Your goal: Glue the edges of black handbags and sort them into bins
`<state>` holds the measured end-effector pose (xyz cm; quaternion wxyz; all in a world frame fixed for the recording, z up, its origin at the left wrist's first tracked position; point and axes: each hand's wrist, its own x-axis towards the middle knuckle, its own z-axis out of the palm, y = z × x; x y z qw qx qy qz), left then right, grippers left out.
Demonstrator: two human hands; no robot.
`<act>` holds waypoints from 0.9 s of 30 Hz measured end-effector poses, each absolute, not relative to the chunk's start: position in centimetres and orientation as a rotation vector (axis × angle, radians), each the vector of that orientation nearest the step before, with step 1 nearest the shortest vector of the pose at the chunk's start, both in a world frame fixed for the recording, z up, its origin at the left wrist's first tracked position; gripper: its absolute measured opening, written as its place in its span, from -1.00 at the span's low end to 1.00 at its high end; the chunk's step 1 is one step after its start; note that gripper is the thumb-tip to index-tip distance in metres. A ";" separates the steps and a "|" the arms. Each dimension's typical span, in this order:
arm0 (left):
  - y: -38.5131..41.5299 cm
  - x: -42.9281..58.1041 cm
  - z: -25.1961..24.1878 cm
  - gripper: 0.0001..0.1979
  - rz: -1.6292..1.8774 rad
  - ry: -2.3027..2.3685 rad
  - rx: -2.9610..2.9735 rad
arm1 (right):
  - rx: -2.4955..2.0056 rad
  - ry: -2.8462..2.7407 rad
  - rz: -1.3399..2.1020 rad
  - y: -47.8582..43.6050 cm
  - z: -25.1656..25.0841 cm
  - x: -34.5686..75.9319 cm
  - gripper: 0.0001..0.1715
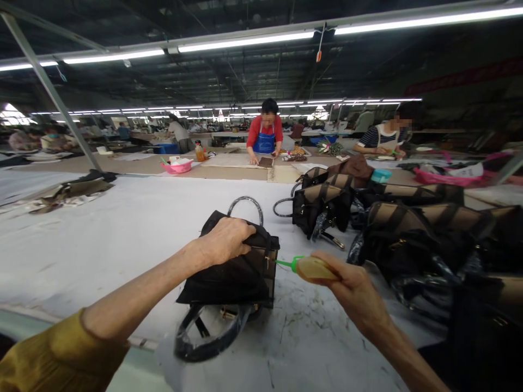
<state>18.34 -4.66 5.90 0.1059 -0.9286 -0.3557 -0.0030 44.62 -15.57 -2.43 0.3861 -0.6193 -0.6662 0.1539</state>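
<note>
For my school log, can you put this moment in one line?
left hand: on bag; right hand: holding bottle; nozzle: towards bag, contact unclear; other bags: at right

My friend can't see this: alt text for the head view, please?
A person's left hand holds a black bag on a white tabletop while the right hand points a green-tipped bottle at it. More bags sit rightward.

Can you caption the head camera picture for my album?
Left hand holds black bag; right hand points green-tipped bottle at it.
</note>
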 end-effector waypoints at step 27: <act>-6.3 19.1 3.1 -0.80 0.009 -1.010 -2.611 | -1.549 -1.774 0.267 -14.1 -6.0 43.7 -0.58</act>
